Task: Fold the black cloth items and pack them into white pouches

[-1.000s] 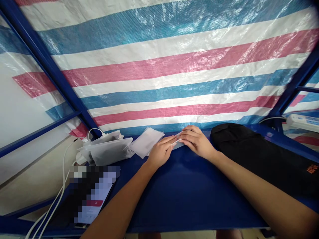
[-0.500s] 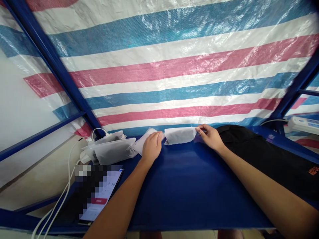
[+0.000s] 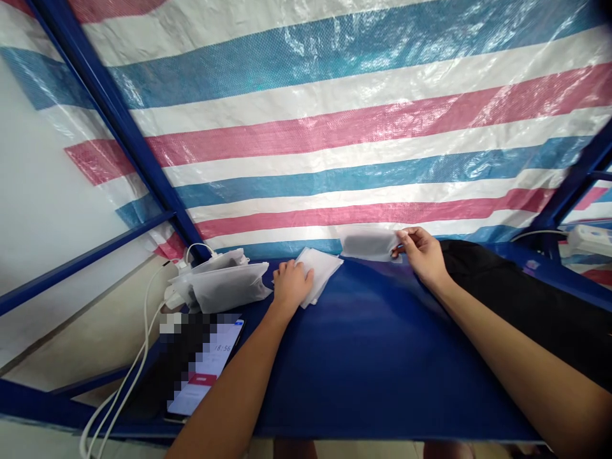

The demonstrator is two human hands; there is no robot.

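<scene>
My right hand [image 3: 421, 256] pinches the right end of a frosted white plastic bag [image 3: 368, 244], which is raised at the back of the blue tabletop against the striped sheet. The bag looks flat and slightly grey in its middle. My left hand [image 3: 292, 284] lies with its fingers spread over the left edge of a small stack of flat frosted bags [image 3: 321, 271]. Part of that stack is hidden under the hand. Close by on the left, fuller-looking frosted bags [image 3: 232, 288] stand on their long edges; their contents cannot be made out.
A lit phone [image 3: 205, 376] lies by my left forearm, beside white cables [image 3: 143, 357]. Black fabric [image 3: 516, 299] covers the table's right side. A white power strip [image 3: 590, 241] sits at far right. Blue metal posts [image 3: 143, 172] frame the striped sheet [image 3: 344, 140] behind.
My right hand has moved the bag slightly right and up, away from the stack. My left hand now sits at the stack's left edge, leaving more of it uncovered. The view has shifted slightly.
</scene>
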